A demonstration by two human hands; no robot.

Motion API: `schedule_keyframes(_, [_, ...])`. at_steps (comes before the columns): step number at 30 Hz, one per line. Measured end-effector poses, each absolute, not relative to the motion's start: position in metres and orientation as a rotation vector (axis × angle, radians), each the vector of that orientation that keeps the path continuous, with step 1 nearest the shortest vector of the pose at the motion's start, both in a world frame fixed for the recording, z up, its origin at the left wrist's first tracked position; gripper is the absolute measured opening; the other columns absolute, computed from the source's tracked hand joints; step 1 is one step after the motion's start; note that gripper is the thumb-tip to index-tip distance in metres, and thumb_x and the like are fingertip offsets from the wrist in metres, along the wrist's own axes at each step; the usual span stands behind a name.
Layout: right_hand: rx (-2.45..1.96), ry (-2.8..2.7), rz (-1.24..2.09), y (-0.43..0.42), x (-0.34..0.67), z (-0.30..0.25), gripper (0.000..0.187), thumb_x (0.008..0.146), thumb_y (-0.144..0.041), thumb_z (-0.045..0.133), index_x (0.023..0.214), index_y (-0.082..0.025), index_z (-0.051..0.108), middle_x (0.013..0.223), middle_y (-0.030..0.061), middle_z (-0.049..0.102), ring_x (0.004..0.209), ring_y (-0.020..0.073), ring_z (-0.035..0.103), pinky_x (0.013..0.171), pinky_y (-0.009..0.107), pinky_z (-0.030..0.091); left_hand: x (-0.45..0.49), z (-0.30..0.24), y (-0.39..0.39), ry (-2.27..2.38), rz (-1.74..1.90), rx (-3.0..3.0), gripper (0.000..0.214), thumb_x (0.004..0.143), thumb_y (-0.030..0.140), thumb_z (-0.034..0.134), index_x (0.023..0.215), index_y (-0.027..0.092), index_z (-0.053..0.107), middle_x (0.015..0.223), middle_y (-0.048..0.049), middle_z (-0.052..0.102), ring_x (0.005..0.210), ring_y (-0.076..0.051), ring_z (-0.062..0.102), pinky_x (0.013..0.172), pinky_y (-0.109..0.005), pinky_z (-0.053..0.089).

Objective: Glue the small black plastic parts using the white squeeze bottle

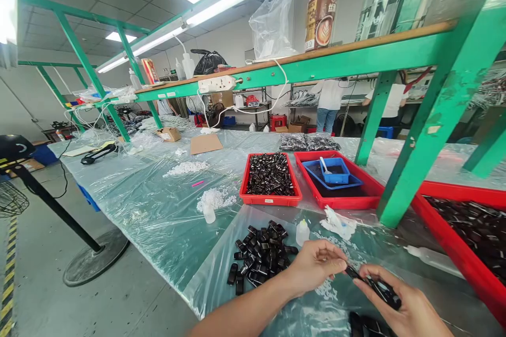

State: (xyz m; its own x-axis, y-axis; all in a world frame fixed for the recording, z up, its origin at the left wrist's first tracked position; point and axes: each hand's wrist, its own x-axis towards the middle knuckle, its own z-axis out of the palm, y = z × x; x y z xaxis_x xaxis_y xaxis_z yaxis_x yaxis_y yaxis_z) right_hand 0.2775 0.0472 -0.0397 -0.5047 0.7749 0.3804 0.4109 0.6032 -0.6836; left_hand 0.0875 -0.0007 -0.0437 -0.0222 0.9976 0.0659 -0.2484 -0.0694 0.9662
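My right hand (407,300) is closed around a glossy black plastic part (382,290), long and narrow, its far end pointing left. At that end, the thumb and fingers of my left hand (318,266) are pinched together against the part. Whether a small piece sits between those fingertips is hidden. Left of my left hand lies a loose heap of black plastic pieces (263,255) on the plastic sheeting. Small white bits (326,289) are scattered beneath my hands. A small squeeze bottle (302,233) stands just behind my left hand. More black pieces (366,325) show at the bottom edge.
A red tray (271,201) holds many small dark parts; another red tray (346,202) contains blue trays (335,171) and a white scoop. A large red bin (454,237) stands right. Green posts (419,131) carry a shelf overhead. White piles (217,198) lie left. People work behind.
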Motion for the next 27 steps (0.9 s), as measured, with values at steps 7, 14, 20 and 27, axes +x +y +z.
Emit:
schedule_keyframes(7, [-1.047,-1.988,0.975,0.042,0.272,-0.042,0.042,0.073,-0.061,0.073,0.084,-0.021,0.069,0.064,0.0014,0.067,0.055,0.0173,0.064,0.053,0.021,0.053,0.095,-0.035,-0.015,1.235,1.555,1.357,0.026,0.082,0.038,0.074,0.090,0.014,0.077,0.087,-0.0100,0.075,0.079,-0.018,0.067,0.070,-0.028,0.051])
schedule_keyframes(14, [-1.147,-1.439,1.754,0.014,0.251,-0.017,0.047,0.070,-0.063,0.078,0.076,-0.021,0.057,0.060,-0.0040,0.052,0.040,0.0074,0.039,0.033,0.017,0.021,0.096,-0.031,-0.020,1.299,1.692,1.355,0.022,0.084,0.033,0.071,0.096,0.017,0.080,0.089,-0.0081,0.077,0.081,-0.019,0.069,0.073,-0.028,0.055])
schedule_keyframes(20, [-1.126,-1.045,2.191,0.010,0.247,-0.012,0.047,0.081,-0.066,0.065,0.079,-0.019,0.061,0.059,0.0002,0.060,0.040,0.0078,0.045,0.032,0.015,0.021,0.095,-0.028,-0.023,1.262,1.600,1.415,0.023,0.085,0.035,0.071,0.098,0.016,0.076,0.091,-0.0080,0.076,0.081,-0.019,0.068,0.077,-0.030,0.055])
schedule_keyframes(27, [-0.989,-1.058,2.088,0.015,0.256,-0.014,0.042,0.072,-0.052,0.081,0.087,-0.019,0.061,0.074,-0.0036,0.062,0.044,0.0044,0.050,0.032,0.014,0.016,0.086,-0.032,-0.022,1.423,1.509,1.678,0.022,0.095,0.031,0.057,0.107,0.019,0.072,0.107,-0.0081,0.075,0.101,-0.022,0.066,0.088,-0.034,0.051])
